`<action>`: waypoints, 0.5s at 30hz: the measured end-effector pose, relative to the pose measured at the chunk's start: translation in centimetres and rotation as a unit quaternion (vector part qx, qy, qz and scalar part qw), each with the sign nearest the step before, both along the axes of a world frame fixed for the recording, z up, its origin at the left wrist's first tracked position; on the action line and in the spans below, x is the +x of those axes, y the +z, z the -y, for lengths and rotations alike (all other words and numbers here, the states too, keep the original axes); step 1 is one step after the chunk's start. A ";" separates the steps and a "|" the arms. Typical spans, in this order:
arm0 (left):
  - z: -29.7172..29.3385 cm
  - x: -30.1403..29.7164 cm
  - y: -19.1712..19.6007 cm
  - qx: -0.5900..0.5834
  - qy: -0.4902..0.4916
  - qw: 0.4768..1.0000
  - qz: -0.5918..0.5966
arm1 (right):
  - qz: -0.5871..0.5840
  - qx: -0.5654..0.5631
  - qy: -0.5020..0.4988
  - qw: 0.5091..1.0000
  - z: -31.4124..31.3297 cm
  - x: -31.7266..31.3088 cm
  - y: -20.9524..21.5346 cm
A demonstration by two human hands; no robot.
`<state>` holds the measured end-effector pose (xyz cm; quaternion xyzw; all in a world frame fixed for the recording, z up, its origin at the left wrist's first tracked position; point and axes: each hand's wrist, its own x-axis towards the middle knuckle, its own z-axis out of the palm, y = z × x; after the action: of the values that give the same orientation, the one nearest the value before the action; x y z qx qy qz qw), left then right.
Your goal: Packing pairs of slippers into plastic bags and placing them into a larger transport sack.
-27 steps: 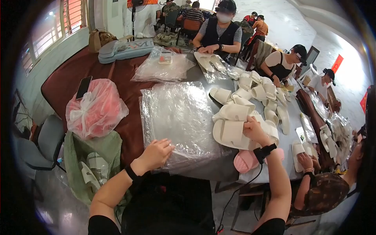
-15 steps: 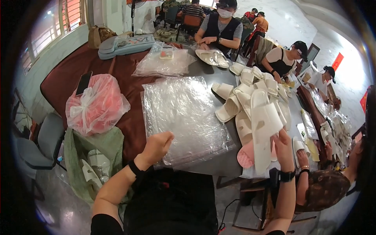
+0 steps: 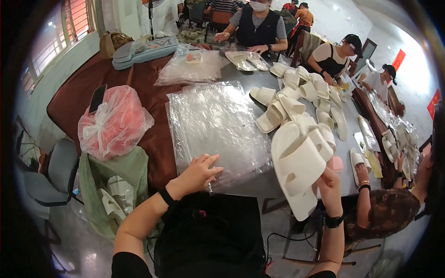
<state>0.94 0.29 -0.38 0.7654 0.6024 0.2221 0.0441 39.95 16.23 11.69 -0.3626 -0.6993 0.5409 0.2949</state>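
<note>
Beside the near left edge of the worktop (image 3: 250,189), one green sack (image 3: 134,169) is held open at its mouth; inside it, clear plastic and at least one white item shaped like a slipper (image 3: 111,206) are seen. One knotted translucent bag (image 3: 113,127) is filled with pink contents that cannot be made out, and one black phone (image 3: 98,98) is rested against its top. It is set on the brown cover (image 3: 160,148). Two stacks of flat clear bags are laid out: a near stack (image 3: 220,129), and a far stack (image 3: 185,72) topped by one small pale box (image 3: 194,58). The sheets cannot be counted.

At least one white slipper (image 3: 301,173) is pinched by the right hand (image 3: 330,187); its grip is closed at the strap side, and the slipper is held tilted, heel downward, at the worktop's near edge. The left hand (image 3: 197,173) is placed over the near stack's lower edge, its grip loose, fingers parted, with nothing seen in it. More than ten white slippers are heaped in the pile (image 3: 291,105); two more (image 3: 245,61) are laid side by side farther off.
</note>
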 end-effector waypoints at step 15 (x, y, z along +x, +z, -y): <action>-0.2 -1.8 0.3 0.175 0.115 0.968 0.140 | 0.114 0.285 0.215 0.927 2.4 -4.2 -5.5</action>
<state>-0.87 0.44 -0.13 0.6483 0.6257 0.4325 -0.0320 35.75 13.85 6.22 -0.1638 -0.9140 0.3243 0.1806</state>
